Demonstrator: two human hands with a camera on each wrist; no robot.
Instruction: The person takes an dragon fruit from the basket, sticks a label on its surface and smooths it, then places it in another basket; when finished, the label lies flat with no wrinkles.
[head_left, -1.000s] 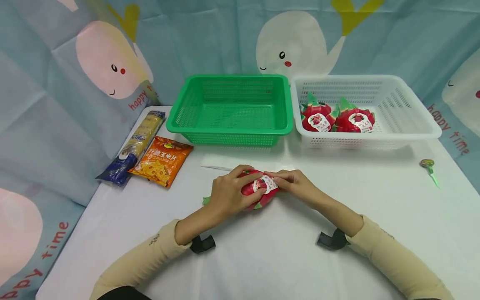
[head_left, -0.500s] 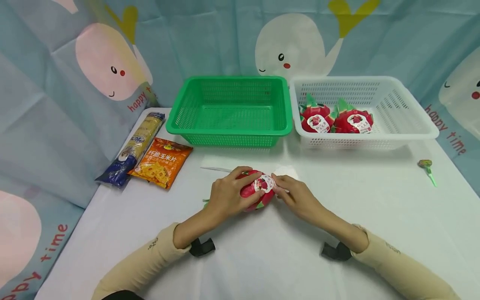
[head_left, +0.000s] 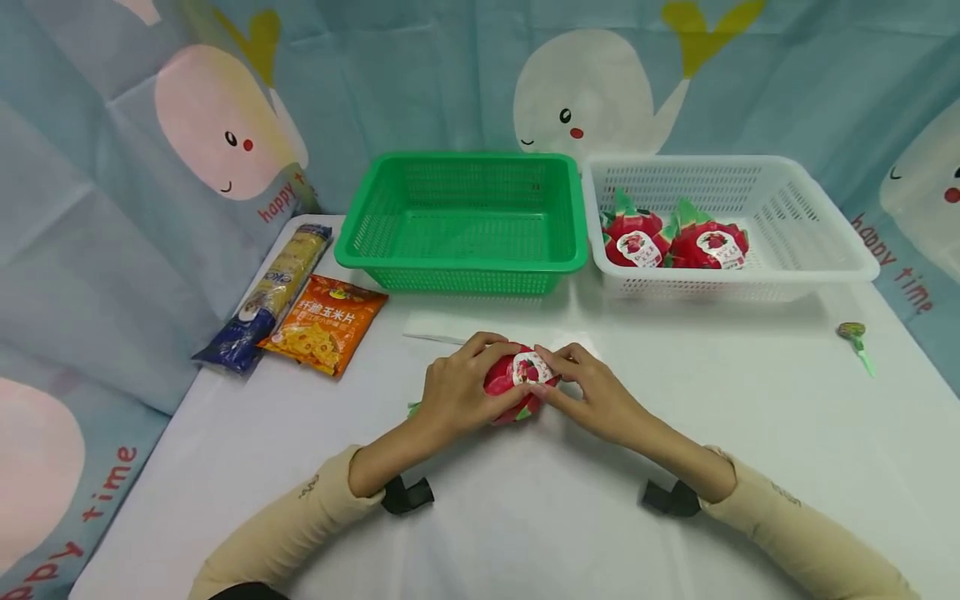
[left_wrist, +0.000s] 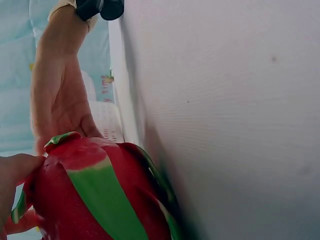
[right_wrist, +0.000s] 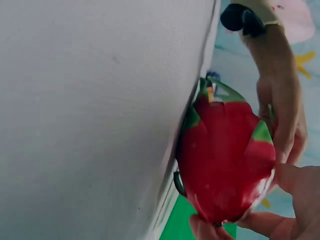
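Observation:
A red dragon fruit (head_left: 501, 382) with green-tipped scales and a white sticker (head_left: 529, 367) lies on the table between the hands. My left hand (head_left: 459, 387) grips it from the left, fingers over its top and thumb along the near side. At the fruit's other end, my right hand (head_left: 600, 396) holds it with thumb and fingertips at the sticker's right edge. The right wrist view shows the whole dragon fruit (right_wrist: 225, 155), its underside close to the tabletop. In the left wrist view a broad green scale (left_wrist: 107, 200) runs down its side.
Behind the hands stands a green basket (head_left: 459, 265). Beside it a white basket (head_left: 795, 273) holds two stickered dragon fruits (head_left: 708, 242). An orange snack bag (head_left: 326, 325) and a long noodle-like packet (head_left: 270, 292) lie left; a lollipop (head_left: 855, 337) lies right. A thin white sheet (head_left: 442, 323) lies behind the fruit.
My right hand draws back slightly from the fruit, then returns to its right end with thumb and fingers spread wider. A white patch seen behind that hand is now out of sight. The left hand stays put.

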